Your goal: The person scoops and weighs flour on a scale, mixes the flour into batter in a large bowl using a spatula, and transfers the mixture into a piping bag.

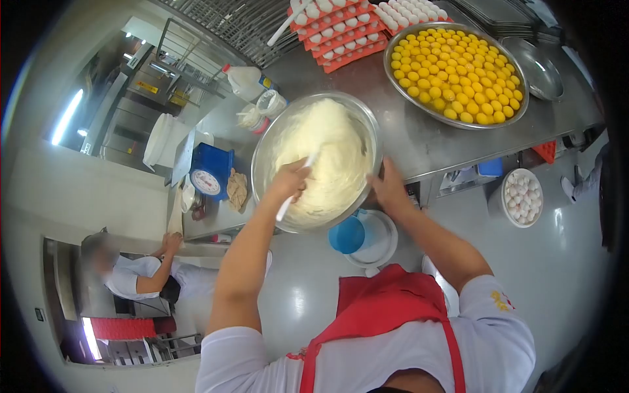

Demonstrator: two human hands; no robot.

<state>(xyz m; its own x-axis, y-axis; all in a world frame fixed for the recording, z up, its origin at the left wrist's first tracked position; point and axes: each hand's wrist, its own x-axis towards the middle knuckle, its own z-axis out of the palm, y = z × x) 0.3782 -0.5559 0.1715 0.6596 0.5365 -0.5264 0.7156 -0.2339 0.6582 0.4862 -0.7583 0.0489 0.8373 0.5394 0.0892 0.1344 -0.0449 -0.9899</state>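
Note:
A large metal bowl [260,171] of pale yellow batter [327,141] sits at the near edge of the steel table. My left hand [290,181] is wrapped round the white handle of a spatula [286,205], whose upper end reaches into the batter. At the bowl's right side, my right hand [391,187] rests against the rim with its fingers extended. Further right stands a wide metal bowl [389,74] full of egg yolks [452,72].
Red egg trays [341,36] are stacked at the back. Left of the batter are a white jug [244,81], small tubs and a blue scale [211,167]. Below the table edge stand a lidded bucket [383,242] and a bucket of eggshells [522,198]. A person [141,274] stands at left.

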